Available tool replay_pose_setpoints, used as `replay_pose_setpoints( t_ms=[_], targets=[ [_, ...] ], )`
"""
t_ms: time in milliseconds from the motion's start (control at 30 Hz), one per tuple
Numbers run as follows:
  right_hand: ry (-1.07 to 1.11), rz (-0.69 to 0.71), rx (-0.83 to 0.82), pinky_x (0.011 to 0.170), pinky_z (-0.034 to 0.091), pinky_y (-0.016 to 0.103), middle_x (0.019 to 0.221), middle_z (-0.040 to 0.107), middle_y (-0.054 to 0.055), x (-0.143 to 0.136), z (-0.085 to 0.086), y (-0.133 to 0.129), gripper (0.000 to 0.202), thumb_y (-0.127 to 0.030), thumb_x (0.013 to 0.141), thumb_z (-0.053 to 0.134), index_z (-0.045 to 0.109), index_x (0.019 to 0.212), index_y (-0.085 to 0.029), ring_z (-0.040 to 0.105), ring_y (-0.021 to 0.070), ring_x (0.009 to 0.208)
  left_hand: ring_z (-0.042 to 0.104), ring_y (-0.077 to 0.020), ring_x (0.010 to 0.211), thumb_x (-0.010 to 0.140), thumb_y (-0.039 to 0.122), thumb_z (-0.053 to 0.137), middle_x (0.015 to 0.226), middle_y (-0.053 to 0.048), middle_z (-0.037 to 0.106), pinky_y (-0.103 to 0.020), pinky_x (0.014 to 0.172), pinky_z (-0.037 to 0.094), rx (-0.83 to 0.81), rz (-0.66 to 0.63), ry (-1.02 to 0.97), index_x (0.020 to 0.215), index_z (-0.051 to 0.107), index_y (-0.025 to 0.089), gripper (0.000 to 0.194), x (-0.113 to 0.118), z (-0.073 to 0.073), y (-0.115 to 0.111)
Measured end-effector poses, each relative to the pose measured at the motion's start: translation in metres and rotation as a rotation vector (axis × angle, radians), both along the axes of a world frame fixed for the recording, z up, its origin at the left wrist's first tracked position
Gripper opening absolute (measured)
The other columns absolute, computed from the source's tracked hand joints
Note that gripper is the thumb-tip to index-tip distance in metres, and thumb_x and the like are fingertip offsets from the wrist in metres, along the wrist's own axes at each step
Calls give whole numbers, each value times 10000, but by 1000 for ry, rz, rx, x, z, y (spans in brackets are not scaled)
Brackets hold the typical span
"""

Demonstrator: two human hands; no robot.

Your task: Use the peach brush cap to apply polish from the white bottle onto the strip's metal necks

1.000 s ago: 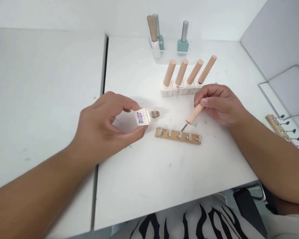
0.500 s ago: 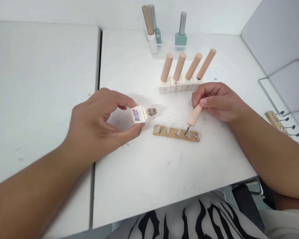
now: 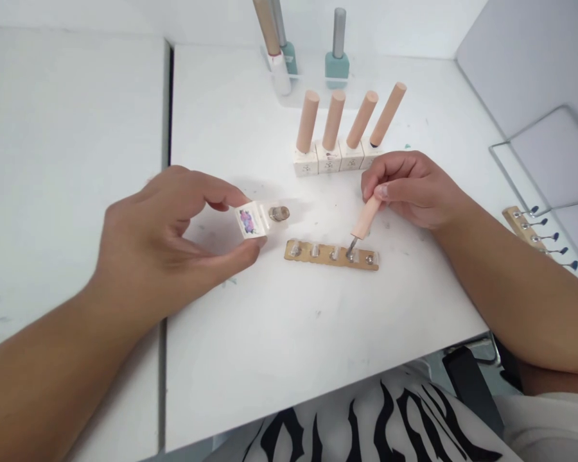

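Observation:
Between thumb and fingers, my left hand grips a white square nail polish bottle with a flower picture on its base. The bottle is tipped on its side, its uncapped neck pointing right. My right hand pinches the peach handle of a nail polish brush. Its bristles touch a clear nail tip, second from the right, on a tan strip. Several clear nail tips sit in a row along that strip, which lies on the white table between my hands.
Behind stand several white nail polish bottles with peach caps. Farther back, a clear tray holds a teal bottle and others. At right lie a second strip with dark-painted tips and a wire frame. A gap splits the tabletops.
The view has shifted slightly, so everything sits a little more to the left. Both hands keep their grips, and the brush stays on the same nail tip.

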State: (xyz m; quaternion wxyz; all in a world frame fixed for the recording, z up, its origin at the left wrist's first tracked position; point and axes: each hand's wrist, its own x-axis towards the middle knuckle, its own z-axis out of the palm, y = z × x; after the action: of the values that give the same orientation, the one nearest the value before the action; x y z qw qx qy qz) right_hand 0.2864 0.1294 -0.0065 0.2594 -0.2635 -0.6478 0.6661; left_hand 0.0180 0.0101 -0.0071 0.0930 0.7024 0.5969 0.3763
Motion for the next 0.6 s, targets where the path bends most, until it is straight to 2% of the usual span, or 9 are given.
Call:
replay_pose_setpoints(
  t_ms=[100, 267, 600],
  targets=[
    [-2, -26, 5, 550, 437, 200, 644, 564, -15, -2, 2, -2, 33, -124, 710, 675, 651, 696, -141, 498, 63, 599, 545, -136, 709, 669, 386, 754, 837, 26, 649, -289, 627, 417, 5, 1, -10, 835, 642, 215, 263, 2, 0, 0],
    [-21, -20, 17, 559, 435, 202, 642, 566, -16, -5, 3, -6, 43, -107, 721, 650, 638, 700, -143, 503, 62, 594, 480, -99, 633, 662, 359, 772, 815, 24, 644, -270, 602, 395, 20, -15, -12, 835, 649, 194, 269, 1, -1, 1],
    [-34, -1, 6, 575, 445, 193, 648, 571, -18, -4, 2, -6, 57, -96, 728, 637, 654, 710, -147, 516, 58, 603, 503, -109, 670, 665, 362, 772, 793, 24, 637, -260, 562, 354, 37, -39, -1, 839, 653, 190, 271, -3, -4, 3]
  ],
)
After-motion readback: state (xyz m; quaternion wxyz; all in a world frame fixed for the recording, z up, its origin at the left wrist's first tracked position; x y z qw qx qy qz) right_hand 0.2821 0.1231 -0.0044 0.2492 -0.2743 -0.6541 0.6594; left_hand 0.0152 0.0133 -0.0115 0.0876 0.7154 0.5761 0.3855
